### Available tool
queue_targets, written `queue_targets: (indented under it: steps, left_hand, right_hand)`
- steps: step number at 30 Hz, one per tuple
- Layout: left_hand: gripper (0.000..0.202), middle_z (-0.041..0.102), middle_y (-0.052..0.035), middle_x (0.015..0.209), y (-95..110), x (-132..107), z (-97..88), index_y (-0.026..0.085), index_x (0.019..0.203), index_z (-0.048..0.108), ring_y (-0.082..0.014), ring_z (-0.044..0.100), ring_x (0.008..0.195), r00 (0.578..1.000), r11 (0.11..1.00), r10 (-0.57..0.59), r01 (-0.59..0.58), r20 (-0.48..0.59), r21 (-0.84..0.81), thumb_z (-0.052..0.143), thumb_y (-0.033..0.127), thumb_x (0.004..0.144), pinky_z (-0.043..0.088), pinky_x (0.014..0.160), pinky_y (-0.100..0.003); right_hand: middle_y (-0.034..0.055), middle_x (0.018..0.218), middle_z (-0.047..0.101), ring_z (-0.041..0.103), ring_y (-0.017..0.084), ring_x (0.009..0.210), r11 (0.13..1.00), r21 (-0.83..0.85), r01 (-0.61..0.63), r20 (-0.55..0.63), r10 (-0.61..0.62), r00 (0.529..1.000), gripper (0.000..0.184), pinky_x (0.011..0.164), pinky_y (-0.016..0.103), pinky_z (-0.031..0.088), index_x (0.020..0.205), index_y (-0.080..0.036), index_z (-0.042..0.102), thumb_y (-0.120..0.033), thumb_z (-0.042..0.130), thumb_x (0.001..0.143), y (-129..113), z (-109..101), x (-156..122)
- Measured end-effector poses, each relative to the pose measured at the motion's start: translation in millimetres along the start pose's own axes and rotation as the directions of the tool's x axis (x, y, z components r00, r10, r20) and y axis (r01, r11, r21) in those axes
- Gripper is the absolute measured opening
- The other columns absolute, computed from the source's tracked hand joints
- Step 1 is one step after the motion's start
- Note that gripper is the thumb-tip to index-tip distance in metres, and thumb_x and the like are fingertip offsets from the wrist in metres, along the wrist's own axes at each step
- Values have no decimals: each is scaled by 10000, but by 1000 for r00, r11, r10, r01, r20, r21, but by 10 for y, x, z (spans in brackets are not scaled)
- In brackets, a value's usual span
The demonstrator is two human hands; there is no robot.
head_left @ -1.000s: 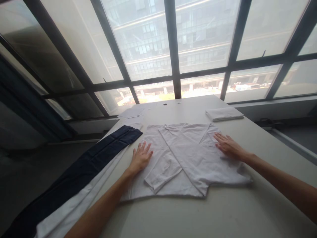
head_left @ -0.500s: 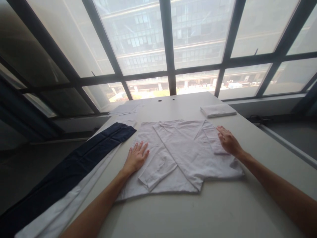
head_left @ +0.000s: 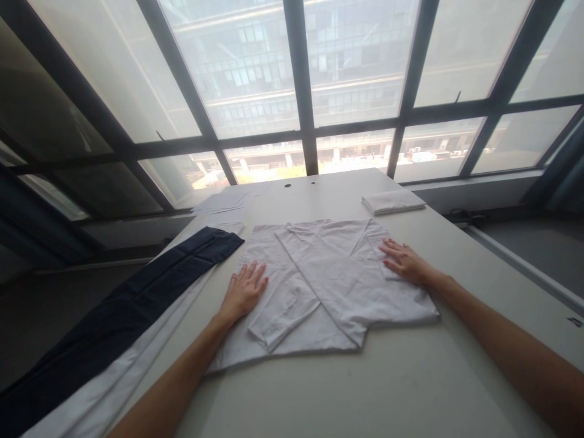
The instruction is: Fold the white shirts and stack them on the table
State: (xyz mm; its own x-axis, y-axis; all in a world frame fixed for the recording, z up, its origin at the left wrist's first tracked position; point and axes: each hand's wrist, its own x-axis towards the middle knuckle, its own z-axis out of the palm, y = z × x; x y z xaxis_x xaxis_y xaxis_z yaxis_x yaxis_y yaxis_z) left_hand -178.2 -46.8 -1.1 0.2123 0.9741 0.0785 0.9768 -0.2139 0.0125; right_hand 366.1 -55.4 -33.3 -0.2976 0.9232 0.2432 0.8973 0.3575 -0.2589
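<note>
A white shirt (head_left: 333, 274) lies partly folded on the white table, its sleeves turned inward over the body. My left hand (head_left: 244, 292) rests flat on its left side with the fingers spread, holding nothing. On the right edge of the shirt lies my right hand (head_left: 406, 261), palm down and fingers stretched out over a folded sleeve. The cloth under both palms is hidden.
Dark navy trousers (head_left: 150, 298) and white cloth (head_left: 118, 377) hang along the table's left edge. A folded white cloth (head_left: 393, 201) sits at the back right. Thin white sheets (head_left: 221, 204) lie at the back left. Large windows (head_left: 356, 61) stand behind the table (head_left: 319, 395).
My right hand has come down flatter and slid slightly inward over the shirt's right side. My left hand stays on the cloth. The whole view has shifted a little.
</note>
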Motion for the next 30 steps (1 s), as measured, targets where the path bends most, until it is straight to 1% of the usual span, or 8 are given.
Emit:
queue_targets:
  steps: [6,12,20,23,24,26,28,30]
  left_hand:
    - [576,263,-80,1648,-8,0,19,265,1557,380,-355,209,1517,1000,1000,-8,8,-7,-12,311,499,1035,188,1188,-609]
    - [578,276,-78,1644,-4,-13,9,272,1559,375,-352,220,1514,1000,1000,-3,3,-18,-25,315,505,1034,189,1190,-600]
    - [558,303,-87,1633,29,-27,-38,254,1541,408,-342,243,1509,1000,999,-10,10,-11,-41,313,483,1041,213,1184,-604]
    - [519,395,-120,1585,77,-58,-159,210,1488,487,-329,305,1487,994,999,-31,27,-109,-36,300,418,1051,201,1182,-633]
    - [508,419,-126,1570,109,-82,-219,197,1474,504,-316,322,1481,986,999,-7,1,-164,-36,304,396,1052,187,1193,-625]
    - [495,433,-116,1563,206,-158,-347,187,1478,497,-270,334,1480,963,987,133,-150,-236,-55,315,366,1054,177,1225,-557]
    - [500,403,-83,1585,333,-256,-451,209,1523,436,-227,306,1495,916,923,345,-371,-203,-106,320,362,1061,201,1240,-474]
    - [521,338,-54,1619,463,-352,-498,254,1564,357,-228,248,1518,849,833,517,-528,-106,-165,345,395,1063,210,1242,-452]
  right_hand:
    - [135,1550,442,352,306,1468,994,109,-14,-102,25,994,615,1187,524,322,1455,-209,531,-550,271,1014,99,15,49]
    - [131,1564,418,379,319,1452,999,0,-38,-60,38,997,575,1147,595,347,1443,-212,539,-507,279,1024,82,55,33]
    - [130,1542,454,424,311,1426,1000,-26,-18,-81,16,997,526,1139,579,362,1425,-224,558,-467,333,1017,92,78,19]
    - [134,1528,473,444,317,1411,1000,-17,-10,-95,8,995,526,1138,576,367,1412,-219,573,-477,344,1015,116,95,20]
    - [133,1525,477,446,316,1409,1000,-16,-8,-98,6,995,526,1139,574,368,1411,-218,574,-477,341,1016,124,101,20]
    - [129,1526,476,442,311,1413,1000,-16,-4,-98,2,995,528,1142,572,367,1412,-216,573,-469,320,1024,136,112,20]
    - [126,1532,468,434,306,1419,1000,-17,-4,-92,3,996,535,1145,573,364,1415,-212,570,-464,293,1032,138,116,20]
    - [125,1532,468,433,307,1419,1000,-17,-9,-87,7,996,544,1144,576,365,1412,-209,574,-471,283,1035,129,111,21]
